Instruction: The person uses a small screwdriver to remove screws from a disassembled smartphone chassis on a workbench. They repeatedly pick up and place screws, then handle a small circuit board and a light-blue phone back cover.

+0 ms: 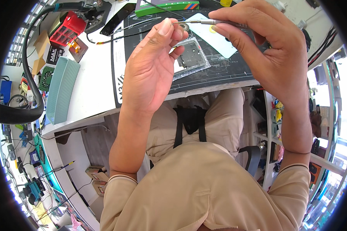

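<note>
My left hand [150, 69] is raised over the desk's black mat [227, 71], fingers closed on a small round metal piece [184, 27] that is partly hidden by them. My right hand [268, 46] grips a slim silver precision screwdriver [213, 22] between thumb and fingers, its thin tip pointing left at the piece in my left fingers; whether they touch is unclear. Below, an opened flat dark-grey device part [192, 56] lies on clear bubbled plastic, partly behind my left hand. A pale light-blue flat panel [216, 44] lies behind it.
A black phone [117, 18], green box [165, 7] and cables are at the back. Left are a red drawer organizer [65, 29], a long teal basket [61, 90] and a black hose-like arm [27, 69]. Cluttered shelves [318, 154] stand right of my seat.
</note>
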Available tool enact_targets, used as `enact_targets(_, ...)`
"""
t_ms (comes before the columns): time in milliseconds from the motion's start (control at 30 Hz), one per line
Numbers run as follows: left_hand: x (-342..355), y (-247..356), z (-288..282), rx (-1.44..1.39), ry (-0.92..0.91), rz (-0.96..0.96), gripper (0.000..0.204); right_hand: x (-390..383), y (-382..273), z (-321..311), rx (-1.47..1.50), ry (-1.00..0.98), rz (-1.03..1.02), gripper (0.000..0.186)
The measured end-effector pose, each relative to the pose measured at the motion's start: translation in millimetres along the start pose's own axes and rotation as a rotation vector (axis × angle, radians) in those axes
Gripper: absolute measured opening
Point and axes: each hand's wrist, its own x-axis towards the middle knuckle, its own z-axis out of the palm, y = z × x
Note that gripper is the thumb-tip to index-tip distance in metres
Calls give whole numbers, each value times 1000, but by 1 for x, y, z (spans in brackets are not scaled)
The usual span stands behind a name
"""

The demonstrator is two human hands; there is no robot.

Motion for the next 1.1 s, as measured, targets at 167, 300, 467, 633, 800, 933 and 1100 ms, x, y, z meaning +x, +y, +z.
enact_targets(167, -1, -1, 3, -10, 0, 8, 35, -1, -3, 2, -1, 56, -63, 18)
enact_targets(300, -3, -1, 6, 4, 22, 28, 34, 0, -7, -2, -69, 36, -74, 18)
enact_targets(467, -5, -3, 6, 232, 80, 223, 30, 1, -18, 0, -125, 39, -81, 17)
enact_targets(633, -7, -8, 9, 353, 84, 426, 30, 6, -21, -8, 68, -107, 134, 15)
enact_targets(800, -2, -9, 6, 254, 83, 489, 28, 11, -51, -5, 60, -128, 383, 18)
enact_targets(933, 2, -6, -7, 289, 46, 487, 28, 7, -46, 1, 113, -57, 385, 17)
enact_targets(1100, 1, -11, -7, 294, 66, 509, 29, 5, -42, 5, 102, -81, 385, 17)
